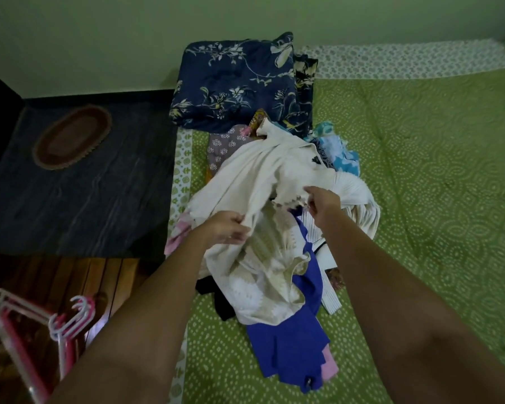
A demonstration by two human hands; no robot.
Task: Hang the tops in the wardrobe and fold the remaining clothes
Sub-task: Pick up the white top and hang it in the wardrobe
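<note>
Both hands pinching cream top [263, 176] above pile.
Left hand [226, 228] and right hand [322, 204] clamped on fabric; may drag patterned garment [263, 275] along.

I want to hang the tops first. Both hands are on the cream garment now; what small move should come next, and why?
Probably lift the cream garment up and clear of the pile. The left hand and right hand each pinch an edge of it, but it lies draped over the patterned cloth and blue garment. The hangers wait at the lower left.
</note>
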